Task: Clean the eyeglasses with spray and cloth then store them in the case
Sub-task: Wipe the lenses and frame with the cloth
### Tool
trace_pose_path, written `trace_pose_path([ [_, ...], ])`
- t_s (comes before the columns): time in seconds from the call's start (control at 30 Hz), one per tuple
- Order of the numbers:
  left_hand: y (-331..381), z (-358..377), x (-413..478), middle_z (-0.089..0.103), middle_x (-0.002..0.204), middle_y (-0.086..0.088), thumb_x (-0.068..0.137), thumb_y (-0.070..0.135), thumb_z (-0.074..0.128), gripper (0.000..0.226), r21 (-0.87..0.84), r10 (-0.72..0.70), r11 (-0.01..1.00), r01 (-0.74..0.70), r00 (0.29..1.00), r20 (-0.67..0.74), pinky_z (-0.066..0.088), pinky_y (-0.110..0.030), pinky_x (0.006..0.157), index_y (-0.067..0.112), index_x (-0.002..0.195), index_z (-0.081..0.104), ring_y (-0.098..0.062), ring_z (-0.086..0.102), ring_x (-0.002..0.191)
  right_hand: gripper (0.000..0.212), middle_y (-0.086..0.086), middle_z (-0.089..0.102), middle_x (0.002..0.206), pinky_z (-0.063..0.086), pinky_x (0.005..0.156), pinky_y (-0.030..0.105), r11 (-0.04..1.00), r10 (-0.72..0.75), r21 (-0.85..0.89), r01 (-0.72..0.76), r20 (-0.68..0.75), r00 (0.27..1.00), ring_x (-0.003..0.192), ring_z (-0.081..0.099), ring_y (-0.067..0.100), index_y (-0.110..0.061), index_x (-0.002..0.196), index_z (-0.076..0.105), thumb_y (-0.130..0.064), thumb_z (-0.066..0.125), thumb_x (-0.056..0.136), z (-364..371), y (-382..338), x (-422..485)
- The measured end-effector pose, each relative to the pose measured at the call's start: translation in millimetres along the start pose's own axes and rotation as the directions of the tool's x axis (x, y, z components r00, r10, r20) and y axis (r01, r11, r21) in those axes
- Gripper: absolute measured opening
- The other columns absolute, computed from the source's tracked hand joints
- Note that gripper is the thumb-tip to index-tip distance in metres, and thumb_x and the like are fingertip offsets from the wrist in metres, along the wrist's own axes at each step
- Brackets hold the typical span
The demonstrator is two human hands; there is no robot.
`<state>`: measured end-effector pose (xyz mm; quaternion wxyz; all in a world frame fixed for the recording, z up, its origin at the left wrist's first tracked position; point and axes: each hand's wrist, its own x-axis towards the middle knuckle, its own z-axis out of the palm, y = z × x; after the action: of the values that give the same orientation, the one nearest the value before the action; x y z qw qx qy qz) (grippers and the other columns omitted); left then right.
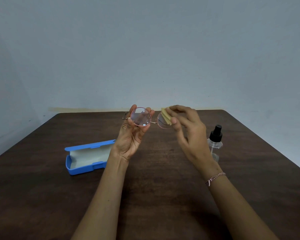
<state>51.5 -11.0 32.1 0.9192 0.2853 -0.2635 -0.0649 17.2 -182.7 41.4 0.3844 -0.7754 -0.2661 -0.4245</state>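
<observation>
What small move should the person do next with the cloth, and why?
Probably rub the cloth across the lens it covers: the right hand pinches it on one lens of the eyeglasses, the left hand holds the other rim, and the case lies open.

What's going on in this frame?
A person holds round, pink-rimmed metal eyeglasses above a dark wooden table. The left hand grips the frame at one lens; the right hand pinches a folded yellow cloth over the other lens. The open blue plastic case lies at left, a clear spray bottle with black pump stands at right.
</observation>
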Motion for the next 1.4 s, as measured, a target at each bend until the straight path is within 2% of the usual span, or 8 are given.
trace_pose_path([
  [0.2, 0.6, -1.5, -1.4, 0.072, 0.103, -0.014, 0.042, 0.025, 0.093, 0.053, -0.021, -0.003, 1.0, 0.003, 1.0, 0.012, 0.058, -0.023, 0.057, 0.021, 0.093, 0.076, -0.025, 0.069, 0.097, 0.028, -0.002, 0.066, 0.105, 0.05, 0.083, 0.018, 0.965, 0.172, 0.21, -0.158, -0.052, 0.984, 0.099, 0.062, 0.007, -0.009, 0.115, 0.066, -0.015, 0.065, 0.087, 3.8, 6.2, 2.9],
  [0.4, -3.0, -1.6, 1.5, 0.07, 0.108, -0.015, 0.046, 0.027, 0.092, 0.056, -0.028, -0.015, 1.0, 0.014, 1.0, -0.009, 0.059, -0.024, 0.061, 0.018, 0.098, 0.075, -0.026, 0.068, 0.1, 0.027, -0.002, 0.07, 0.102, 0.051, 0.084, 0.02, 0.708, 0.47, 0.564, -0.425, 0.073, 0.88, 0.098, 0.066, 0.008, -0.017, 0.105, 0.067, -0.007, 0.07, 0.08, 4.8, 7.1, 6.2],
  [0.53, -10.5, -2.3, 5.4, 0.066, 0.117, -0.013, 0.049, 0.035, 0.089, 0.062, 0.024, 0.005, 1.0, -0.005, 1.0, -0.019, 0.058, -0.022, 0.069, 0.015, 0.105, 0.071, -0.026, 0.064, 0.109, 0.026, 0.0, 0.07, 0.099, 0.05, 0.074, 0.014, 0.614, 0.528, 0.648, -0.451, 0.088, 0.845, 0.092, 0.067, 0.007, -0.012, 0.105, 0.067, -0.004, 0.068, 0.081, 7.0, 5.5, 6.3],
  [0.63, -20.0, -0.7, 6.1, 0.067, 0.116, -0.013, 0.05, 0.037, 0.089, 0.065, 0.088, -0.02, 0.996, 0.022, 1.0, -0.022, 0.057, -0.022, 0.074, 0.016, 0.109, 0.07, -0.023, 0.065, 0.108, 0.021, -0.003, 0.072, 0.092, 0.053, 0.071, 0.016, 0.555, 0.571, 0.698, -0.452, 0.076, 0.818, 0.087, 0.067, 0.006, -0.012, 0.1, 0.068, -0.003, 0.066, 0.082, 9.7, 4.5, 6.0],
  [0.87, -34.9, -3.7, 6.5, 0.071, 0.109, -0.006, 0.049, 0.032, 0.091, 0.057, 0.231, -0.07, 0.969, 0.086, 0.995, -0.077, 0.057, -0.027, 0.072, 0.026, 0.103, 0.073, -0.017, 0.068, 0.1, 0.017, -0.003, 0.074, 0.087, 0.053, 0.089, 0.031, 0.447, 0.636, 0.756, -0.479, 0.108, 0.764, 0.092, 0.067, 0.013, -0.014, 0.093, 0.07, -0.008, 0.068, 0.077, 16.6, 6.1, 3.3],
  [1.17, -41.1, 1.2, 5.9, 0.071, 0.109, 0.001, 0.048, 0.034, 0.091, 0.048, 0.214, -0.112, 0.969, 0.121, 0.992, -0.051, 0.058, -0.035, 0.074, 0.026, 0.093, 0.076, -0.017, 0.068, 0.1, 0.018, 0.005, 0.073, 0.094, 0.052, 0.091, 0.033, 0.442, 0.676, 0.738, -0.51, 0.099, 0.73, 0.094, 0.068, 0.016, -0.013, 0.096, 0.07, -0.008, 0.069, 0.079, 19.0, 3.1, 0.4],
  [1.3, -40.7, 1.2, 5.6, 0.07, 0.112, 0.002, 0.05, 0.036, 0.09, 0.048, 0.206, -0.131, 0.969, 0.136, 0.991, -0.036, 0.058, -0.031, 0.068, 0.028, 0.095, 0.075, -0.017, 0.068, 0.1, 0.02, -0.002, 0.073, 0.094, 0.052, 0.078, 0.02, 0.614, 0.615, 0.621, -0.488, 0.012, 0.789, 0.092, 0.068, 0.011, -0.016, 0.1, 0.07, -0.013, 0.072, 0.08, 17.0, 1.0, -1.5],
  [1.4, -39.8, 2.7, 6.9, 0.071, 0.109, 0.002, 0.048, 0.037, 0.09, 0.051, 0.182, -0.131, 0.974, 0.136, 0.991, -0.04, 0.058, -0.028, 0.065, 0.026, 0.095, 0.075, -0.017, 0.069, 0.095, 0.024, -0.006, 0.071, 0.098, 0.051, 0.079, 0.017, 0.803, 0.508, 0.402, -0.439, -0.077, 0.858, 0.093, 0.066, 0.008, -0.024, 0.102, 0.069, -0.016, 0.073, 0.08, 17.5, -0.6, -3.7],
])
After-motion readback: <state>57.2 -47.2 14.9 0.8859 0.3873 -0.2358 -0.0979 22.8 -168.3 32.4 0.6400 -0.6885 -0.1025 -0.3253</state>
